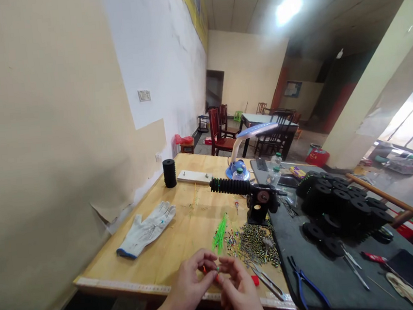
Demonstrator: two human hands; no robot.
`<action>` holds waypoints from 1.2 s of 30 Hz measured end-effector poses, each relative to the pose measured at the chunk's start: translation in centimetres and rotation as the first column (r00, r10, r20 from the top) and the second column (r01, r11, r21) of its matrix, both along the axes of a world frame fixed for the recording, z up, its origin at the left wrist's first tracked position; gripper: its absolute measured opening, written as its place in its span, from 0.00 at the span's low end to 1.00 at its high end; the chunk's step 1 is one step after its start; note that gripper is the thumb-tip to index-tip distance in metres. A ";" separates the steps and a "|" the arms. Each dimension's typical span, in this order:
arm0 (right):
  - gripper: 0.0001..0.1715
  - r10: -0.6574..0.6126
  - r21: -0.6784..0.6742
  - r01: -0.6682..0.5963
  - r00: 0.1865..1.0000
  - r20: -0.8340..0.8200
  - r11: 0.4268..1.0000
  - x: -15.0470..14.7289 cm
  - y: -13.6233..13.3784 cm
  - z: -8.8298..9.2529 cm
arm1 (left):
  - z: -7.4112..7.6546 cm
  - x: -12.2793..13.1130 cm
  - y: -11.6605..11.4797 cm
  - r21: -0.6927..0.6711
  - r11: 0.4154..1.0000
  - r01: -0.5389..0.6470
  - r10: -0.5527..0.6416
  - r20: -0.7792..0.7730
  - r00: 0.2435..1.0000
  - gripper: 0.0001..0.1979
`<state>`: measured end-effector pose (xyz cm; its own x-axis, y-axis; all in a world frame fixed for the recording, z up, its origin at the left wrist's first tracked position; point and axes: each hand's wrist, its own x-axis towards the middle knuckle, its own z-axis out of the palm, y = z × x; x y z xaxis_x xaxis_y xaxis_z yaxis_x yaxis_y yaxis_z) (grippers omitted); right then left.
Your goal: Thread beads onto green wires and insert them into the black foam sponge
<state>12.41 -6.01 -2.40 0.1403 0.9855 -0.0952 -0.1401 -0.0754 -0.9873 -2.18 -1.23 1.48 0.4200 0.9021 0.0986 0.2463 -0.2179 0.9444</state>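
Note:
My left hand [191,283] and my right hand [239,288] meet at the near edge of the wooden table [165,256], fingertips pinched together on a tiny orange and green piece [211,270]. Just beyond them lie a bundle of thin green sticks [219,234] and a heap of small dark and yellow beads [257,242]. A black hand-crank winder [258,203] with a ribbed black rod stands behind the heap.
A white work glove [148,229] lies on the left. A black spool stack [169,173], a wooden jig [194,176] and a desk lamp [244,144] stand farther back. On the dark mat [312,271] lie black discs [337,205], blue pliers [306,282] and tweezers [266,281].

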 end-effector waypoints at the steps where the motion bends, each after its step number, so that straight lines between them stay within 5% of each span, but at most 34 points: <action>1: 0.40 0.036 -0.038 -0.037 0.999 -0.034 0.999 -0.2 0.1 -0.1 | 0.0 0.0 0.0 -0.008 1.000 -0.012 0.013 0.014 1.000 0.08; 8: 0.31 0.005 -0.007 -0.004 0.991 0.133 1.000 0.0 0.3 -1.2 | -1.3 -0.4 0.3 -0.079 0.997 -0.012 0.018 0.080 0.997 0.08; 12: 0.22 -0.094 0.187 0.010 0.889 0.447 0.982 0.7 -0.1 -1.9 | -1.1 -0.6 0.2 -0.057 0.998 0.032 -0.033 -0.015 0.999 0.10; 17: 0.19 -0.106 0.242 -0.051 0.797 0.595 0.969 1.1 -0.5 -2.1 | -0.8 -1.0 0.2 -0.002 0.995 0.099 -0.099 -0.108 0.989 0.09; 30: 0.14 -0.166 0.293 -0.078 0.675 0.719 0.953 2.8 -0.4 0.2 | -1.4 -1.6 0.7 -0.049 0.990 0.132 -0.134 -0.028 0.991 0.10; 36: 0.16 -0.176 0.261 -0.007 0.720 0.671 0.965 3.1 -0.3 0.4 | -2.0 -1.4 0.7 -0.107 0.991 0.081 -0.079 0.022 0.997 0.11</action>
